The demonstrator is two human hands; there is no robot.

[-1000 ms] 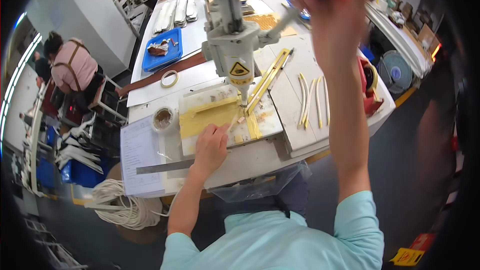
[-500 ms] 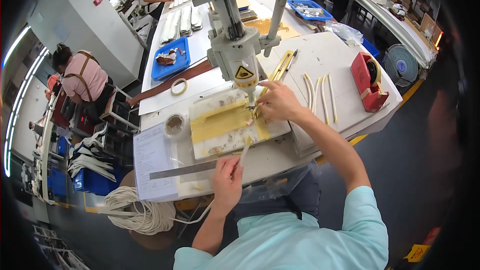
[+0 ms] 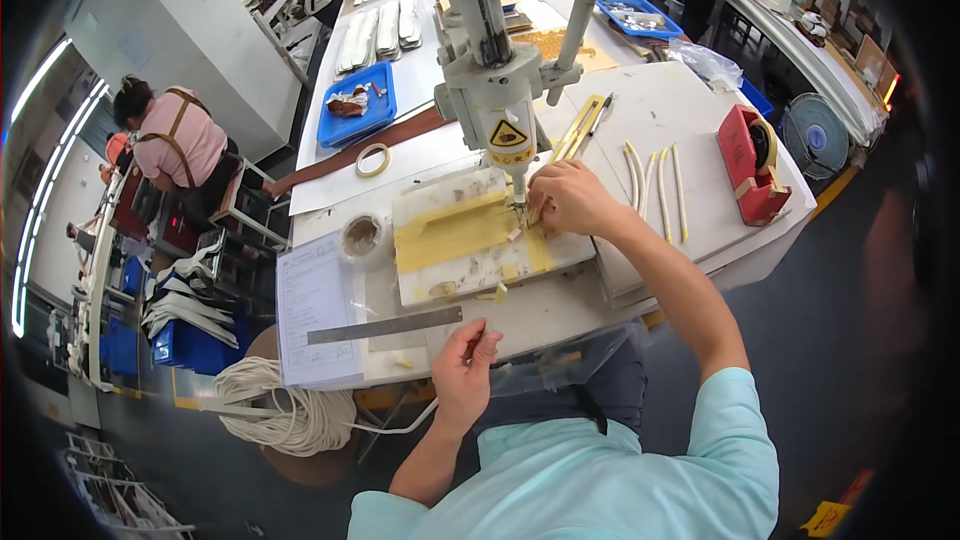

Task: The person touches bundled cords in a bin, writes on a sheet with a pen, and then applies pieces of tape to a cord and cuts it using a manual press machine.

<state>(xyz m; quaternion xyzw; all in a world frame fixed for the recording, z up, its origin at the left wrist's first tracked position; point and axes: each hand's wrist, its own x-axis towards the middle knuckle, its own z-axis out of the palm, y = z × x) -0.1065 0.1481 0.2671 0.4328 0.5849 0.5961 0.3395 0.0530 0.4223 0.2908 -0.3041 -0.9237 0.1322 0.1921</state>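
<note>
The press head (image 3: 508, 130), with its yellow warning label, stands over a white board (image 3: 440, 286) covered partly in yellow tape (image 3: 455, 230). Beside the press tip, my right hand (image 3: 575, 200) has its fingers pressed together over the board's right side; what they pinch is hidden. My left hand (image 3: 464, 375) is closed at the table's front edge around a white cord (image 3: 400, 430), which runs from the coil at lower left. Just above that hand shows a yellow-taped tip (image 3: 501, 293). A small pink piece (image 3: 515, 235) lies near the press tip.
A steel ruler (image 3: 385, 326) crosses a printed sheet (image 3: 305, 290). Several cut cords (image 3: 663, 195) lie right, beside a red tape dispenser (image 3: 750, 165). Tape rolls (image 3: 373, 160) and a blue tray (image 3: 357, 105) are left. The cord coil (image 3: 285, 415) hangs below; co-workers sit beyond.
My right hand came down from the raised lever to the press tip, then stayed beside it. My left hand drew back from the board towards the front edge.
</note>
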